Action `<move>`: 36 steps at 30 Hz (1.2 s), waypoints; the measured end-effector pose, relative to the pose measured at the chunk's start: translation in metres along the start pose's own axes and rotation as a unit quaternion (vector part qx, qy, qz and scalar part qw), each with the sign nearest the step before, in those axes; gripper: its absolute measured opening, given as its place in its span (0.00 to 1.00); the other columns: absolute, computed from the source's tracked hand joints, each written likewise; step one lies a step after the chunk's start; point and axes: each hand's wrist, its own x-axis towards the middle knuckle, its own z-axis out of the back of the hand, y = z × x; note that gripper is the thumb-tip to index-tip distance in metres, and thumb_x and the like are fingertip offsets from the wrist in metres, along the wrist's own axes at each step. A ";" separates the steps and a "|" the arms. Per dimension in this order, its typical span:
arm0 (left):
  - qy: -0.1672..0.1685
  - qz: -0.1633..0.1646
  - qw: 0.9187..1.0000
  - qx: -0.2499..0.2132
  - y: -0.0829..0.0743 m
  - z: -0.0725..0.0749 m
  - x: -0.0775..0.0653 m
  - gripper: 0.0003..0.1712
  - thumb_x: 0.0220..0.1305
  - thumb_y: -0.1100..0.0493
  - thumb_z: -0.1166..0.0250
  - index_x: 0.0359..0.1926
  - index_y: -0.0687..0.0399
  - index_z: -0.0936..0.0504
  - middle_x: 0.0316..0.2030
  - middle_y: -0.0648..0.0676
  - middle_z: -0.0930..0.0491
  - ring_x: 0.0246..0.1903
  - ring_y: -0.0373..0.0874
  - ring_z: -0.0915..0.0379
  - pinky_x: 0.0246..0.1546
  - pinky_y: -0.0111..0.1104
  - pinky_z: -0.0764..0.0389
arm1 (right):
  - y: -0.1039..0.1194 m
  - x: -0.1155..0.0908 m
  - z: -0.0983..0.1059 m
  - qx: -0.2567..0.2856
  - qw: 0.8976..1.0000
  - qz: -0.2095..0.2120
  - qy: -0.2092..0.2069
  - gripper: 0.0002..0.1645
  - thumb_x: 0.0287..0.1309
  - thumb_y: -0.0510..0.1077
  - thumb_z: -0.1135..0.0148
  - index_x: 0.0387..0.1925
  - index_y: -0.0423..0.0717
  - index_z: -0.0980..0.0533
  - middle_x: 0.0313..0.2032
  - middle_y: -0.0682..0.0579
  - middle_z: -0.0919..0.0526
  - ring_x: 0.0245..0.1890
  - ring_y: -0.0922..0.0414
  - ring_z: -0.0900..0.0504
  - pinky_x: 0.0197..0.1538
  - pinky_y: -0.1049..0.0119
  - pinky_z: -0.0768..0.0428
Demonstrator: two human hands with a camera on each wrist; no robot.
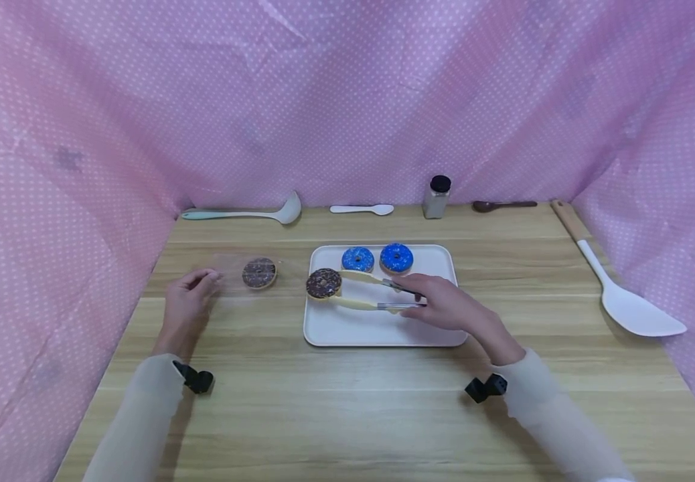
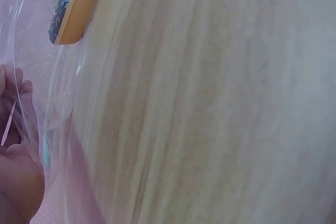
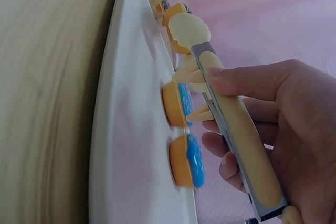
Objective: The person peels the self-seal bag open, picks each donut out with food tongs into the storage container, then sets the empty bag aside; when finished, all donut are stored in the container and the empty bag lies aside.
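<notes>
My left hand (image 1: pixel 187 298) pinches the edge of a clear plastic bag (image 1: pixel 231 276) on the left of the table. Inside that bag lies a toy doughnut (image 1: pixel 260 273) with chocolate icing and sprinkles. My right hand (image 1: pixel 444 301) grips pale yellow tongs (image 3: pixel 241 150), thumb on one arm and fingers round the other. Between the tongs' tips is another chocolate doughnut (image 1: pixel 323 283), over the left edge of a white tray (image 1: pixel 383 331). Two blue-iced doughnuts, a lighter one (image 1: pixel 357 259) and a darker one (image 1: pixel 396 258), sit at the tray's back.
Along the table's back lie a ladle (image 1: pixel 233 215), a small white spoon (image 1: pixel 361 209) and a dark brown spoon (image 1: pixel 504 205). A black-capped jar (image 1: pixel 436 199) stands between the spoons. At the right edge lies a white turner (image 1: pixel 631 308) with a wooden handle.
</notes>
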 end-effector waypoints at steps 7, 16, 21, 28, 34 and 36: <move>-0.006 -0.025 0.999 -0.021 0.001 -0.001 -0.001 0.27 0.54 0.46 0.29 0.49 0.59 0.20 0.44 0.51 0.21 0.42 0.42 0.26 0.37 0.25 0.19 | -0.014 -0.025 0.004 0.002 0.999 -0.052 0.017 0.35 0.56 0.51 0.32 0.65 0.52 0.31 0.58 0.51 0.23 0.40 0.56 0.24 0.42 0.65 0.23; -0.009 -0.026 1.000 0.003 -0.002 -0.001 -0.001 0.27 0.54 0.45 0.30 0.49 0.58 0.19 0.44 0.51 0.21 0.42 0.42 0.27 0.37 0.25 0.21 | -0.024 -0.040 0.003 0.002 0.997 -0.069 0.018 0.36 0.55 0.50 0.32 0.65 0.51 0.31 0.57 0.50 0.22 0.40 0.56 0.26 0.41 0.64 0.26; -0.013 -0.014 0.999 0.032 -0.006 -0.001 -0.001 0.27 0.54 0.43 0.31 0.50 0.55 0.19 0.45 0.48 0.22 0.44 0.40 0.29 0.39 0.26 0.23 | -0.024 -0.043 0.004 -0.001 0.997 -0.076 0.021 0.37 0.55 0.51 0.31 0.65 0.50 0.32 0.58 0.48 0.23 0.40 0.56 0.25 0.42 0.63 0.24; -0.016 -0.013 0.999 0.050 -0.007 -0.001 -0.004 0.28 0.55 0.42 0.32 0.52 0.53 0.19 0.45 0.48 0.22 0.44 0.40 0.29 0.39 0.26 0.24 | -0.021 -0.045 0.013 -0.008 0.997 -0.071 0.009 0.39 0.53 0.52 0.30 0.65 0.52 0.32 0.56 0.50 0.22 0.39 0.57 0.25 0.41 0.64 0.24; -0.014 -0.006 0.998 0.068 -0.007 0.000 -0.002 0.32 0.54 0.37 0.34 0.53 0.51 0.21 0.48 0.48 0.23 0.47 0.40 0.30 0.43 0.27 0.24 | -0.005 -0.024 0.019 -0.019 0.999 -0.024 -0.010 0.35 0.56 0.53 0.32 0.65 0.54 0.31 0.53 0.53 0.21 0.38 0.57 0.24 0.40 0.64 0.24; -0.011 -0.002 0.998 0.062 -0.007 0.000 -0.002 0.32 0.53 0.37 0.33 0.54 0.51 0.21 0.48 0.47 0.23 0.48 0.40 0.30 0.45 0.28 0.25 | 0.003 -0.012 0.020 -0.028 1.000 -0.013 -0.007 0.35 0.58 0.53 0.34 0.66 0.55 0.33 0.56 0.52 0.22 0.41 0.56 0.23 0.44 0.62 0.22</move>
